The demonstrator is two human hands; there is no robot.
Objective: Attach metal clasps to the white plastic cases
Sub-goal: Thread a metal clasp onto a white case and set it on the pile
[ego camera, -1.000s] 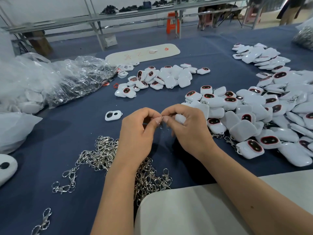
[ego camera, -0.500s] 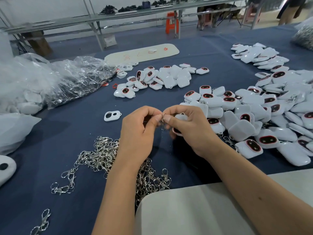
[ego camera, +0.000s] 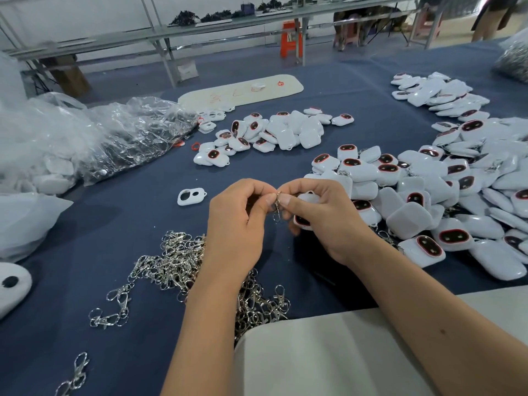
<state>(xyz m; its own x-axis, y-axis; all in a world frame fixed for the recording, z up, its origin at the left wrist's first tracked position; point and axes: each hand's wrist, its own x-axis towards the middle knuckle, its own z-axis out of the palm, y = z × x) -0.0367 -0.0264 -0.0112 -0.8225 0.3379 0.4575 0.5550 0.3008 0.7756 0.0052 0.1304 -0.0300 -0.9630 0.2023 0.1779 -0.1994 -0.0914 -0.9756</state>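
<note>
My left hand (ego camera: 237,224) and my right hand (ego camera: 323,221) meet above the blue table. Between thumb and fingertips of both hangs a small metal clasp (ego camera: 276,207); both hands pinch it. My right hand also holds a white plastic case (ego camera: 307,200), mostly hidden under the fingers, with its dark red-rimmed window showing below. A heap of loose metal clasps (ego camera: 183,261) lies under my left forearm. A large spread of white cases (ego camera: 428,192) lies to the right.
A second group of white cases (ego camera: 274,132) lies further back, another (ego camera: 434,92) at far right. One white frame piece (ego camera: 191,196) lies alone. Clear plastic bags (ego camera: 85,138) pile at left. A pale board (ego camera: 314,355) covers the near edge. A white oval board (ego camera: 243,91) lies at the back.
The white case has come into view in my right hand and the clasp now hangs visibly between the fingertips. Both hands stay in the same spot.
</note>
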